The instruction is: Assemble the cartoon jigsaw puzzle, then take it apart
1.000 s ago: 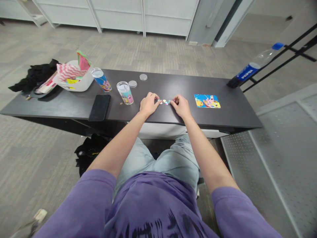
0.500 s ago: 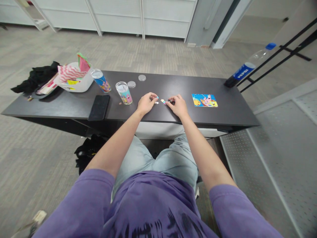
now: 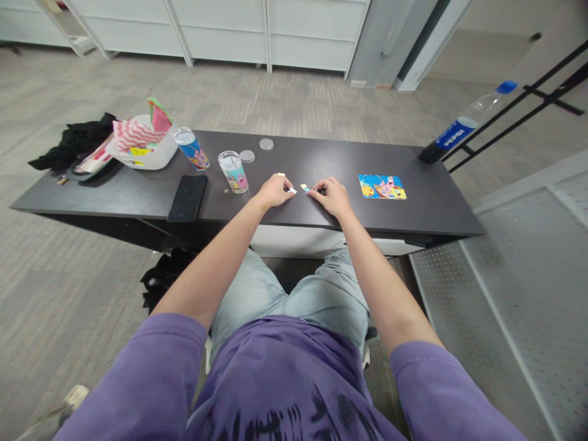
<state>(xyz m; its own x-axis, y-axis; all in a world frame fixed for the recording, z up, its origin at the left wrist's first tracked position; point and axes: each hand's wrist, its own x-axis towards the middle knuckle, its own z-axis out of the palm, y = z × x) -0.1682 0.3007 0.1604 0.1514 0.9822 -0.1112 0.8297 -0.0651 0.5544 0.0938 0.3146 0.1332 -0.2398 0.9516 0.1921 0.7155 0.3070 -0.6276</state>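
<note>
Over the middle of the dark table, my left hand (image 3: 277, 190) pinches a small whitish puzzle piece (image 3: 293, 191) at its fingertips. Another pale piece (image 3: 281, 175) lies just behind that hand. My right hand (image 3: 331, 195) has its thumb and finger closed on a small colourful puzzle piece (image 3: 307, 191), which touches or adjoins a yellowish piece (image 3: 303, 185). A narrow gap separates the two hands. To the right of my right hand lies a bright cartoon picture card (image 3: 382, 187), flat on the table.
Left on the table (image 3: 321, 160) stand two clear-topped cartoon cans (image 3: 235, 174), with two round lids (image 3: 247, 157), a black phone (image 3: 187, 198) and a white basket (image 3: 151, 153) of packets. A Pepsi bottle (image 3: 452, 136) stands at the right end, beside black metal bars.
My left hand has turned and lowered slightly; a whitish piece now shows at its fingertips instead of a blue one. A pale piece is now visible behind it. My right hand stays nearly in place.
</note>
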